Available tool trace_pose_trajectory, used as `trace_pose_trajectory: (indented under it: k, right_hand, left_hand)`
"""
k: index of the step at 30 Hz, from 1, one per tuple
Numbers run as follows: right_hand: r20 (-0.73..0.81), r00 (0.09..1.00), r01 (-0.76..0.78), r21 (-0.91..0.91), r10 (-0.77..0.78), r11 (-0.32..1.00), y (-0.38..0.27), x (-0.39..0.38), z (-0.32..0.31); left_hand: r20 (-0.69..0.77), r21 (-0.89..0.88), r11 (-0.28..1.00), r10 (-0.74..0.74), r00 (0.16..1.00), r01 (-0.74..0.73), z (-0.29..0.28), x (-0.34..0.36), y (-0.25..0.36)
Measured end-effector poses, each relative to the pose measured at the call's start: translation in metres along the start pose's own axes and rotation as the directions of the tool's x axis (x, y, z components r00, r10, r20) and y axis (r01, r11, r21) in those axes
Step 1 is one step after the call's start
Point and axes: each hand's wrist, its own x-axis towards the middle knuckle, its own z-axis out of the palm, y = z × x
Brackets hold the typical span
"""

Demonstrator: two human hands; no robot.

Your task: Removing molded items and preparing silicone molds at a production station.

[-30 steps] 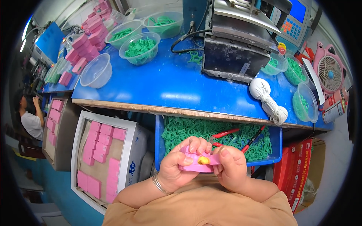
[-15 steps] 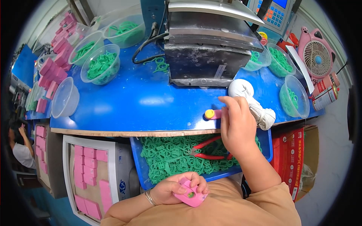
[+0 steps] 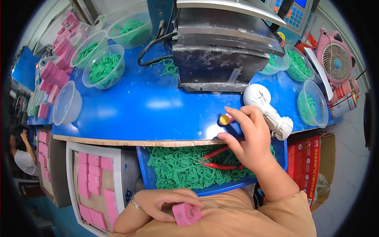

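Observation:
Low in front of my body, my left hand [image 3: 167, 203] holds a small pink block [image 3: 185, 215] with a hole in it; a trace of green shows in the hole. My right hand [image 3: 252, 138] is over the front edge of the blue table, thumb and index finger spread apart. Just beyond those fingers is a short pink stick with a round yellow end [image 3: 224, 119], partly hidden by the index finger. Below that hand, red-handled pliers [image 3: 219, 166] lie on green plastic pieces [image 3: 177, 170] in a blue tray [image 3: 201, 192].
A dark metal machine [image 3: 221, 63] stands at the back. Clear bowls [image 3: 114, 75] of green pieces flank it. A white cloth bundle [image 3: 257, 96] lies beside my right hand. Pink blocks [image 3: 94, 179] fill a box at left; a pink fan [image 3: 335, 59] stands at far right.
My left hand has turned the pink block and shifted lower left. My right thumb and index finger have spread wider, and the yellow-ended stick appears at a different angle.

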Motion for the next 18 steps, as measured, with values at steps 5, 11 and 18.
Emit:
trace_pose_trajectory:
  k: [5,11,18]
  right_hand:
    - [0.021,0.991,0.135,-0.084,-0.133,0.987,0.011,0.003,0.009]
    - [0.303,0.949,-0.039,0.365,-0.08,0.93,-0.015,-0.03,-0.02]
    - [0.616,0.779,-0.604,0.787,0.117,-0.123,-0.052,-0.062,0.018]
  left_hand:
    - [0.047,0.065,0.989,-0.133,0.99,0.13,-0.01,-0.001,0.02]
    - [-0.53,0.634,0.65,-0.029,0.847,0.419,0.008,0.019,0.055]
    - [-0.629,0.764,0.479,0.401,0.666,0.433,0.031,0.057,0.032]
